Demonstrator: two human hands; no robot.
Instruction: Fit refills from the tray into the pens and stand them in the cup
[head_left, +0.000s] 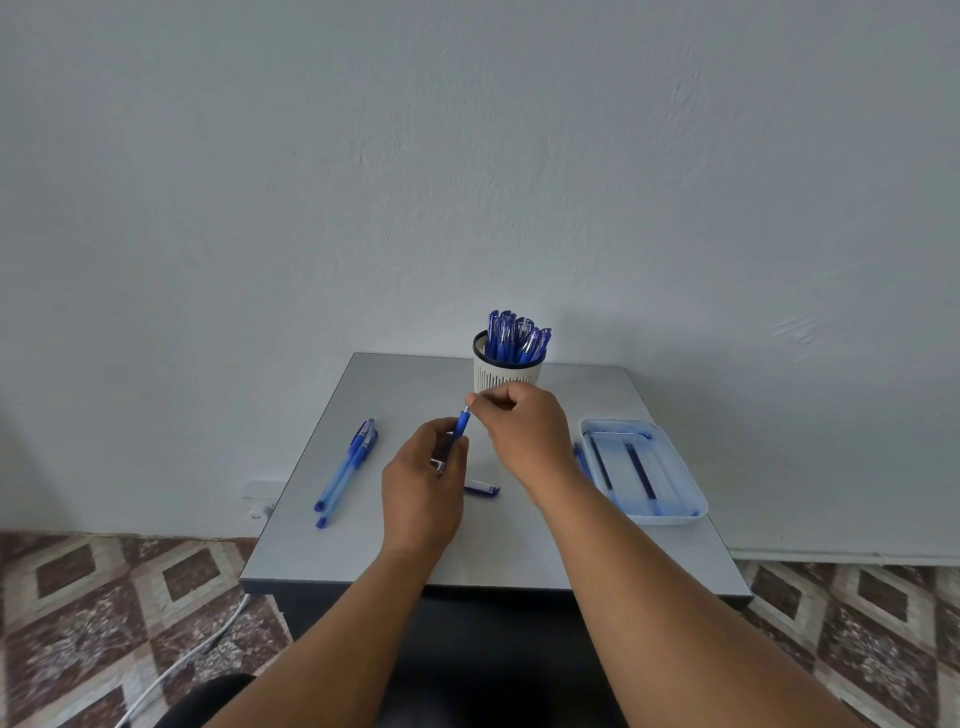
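Observation:
My left hand (423, 483) grips a blue pen (460, 427) over the middle of the grey table (363, 551), its tip pointing up and away. My right hand (524, 431) pinches the pen's metal tip end. A loose blue pen cap (482, 489) lies on the table just below my hands. Two capped blue pens (347, 470) lie side by side at the left. The clear tray (675, 514) at the right holds two dark refills (639, 470). The white slotted cup (498, 375) behind my hands holds several capped blue pens.
A blue pen part (581, 457) lies against the tray's left side, partly hidden by my right wrist. The table stands against a pale wall. A white cable (187, 654) runs over the patterned floor at the left, near a wall socket (262, 493).

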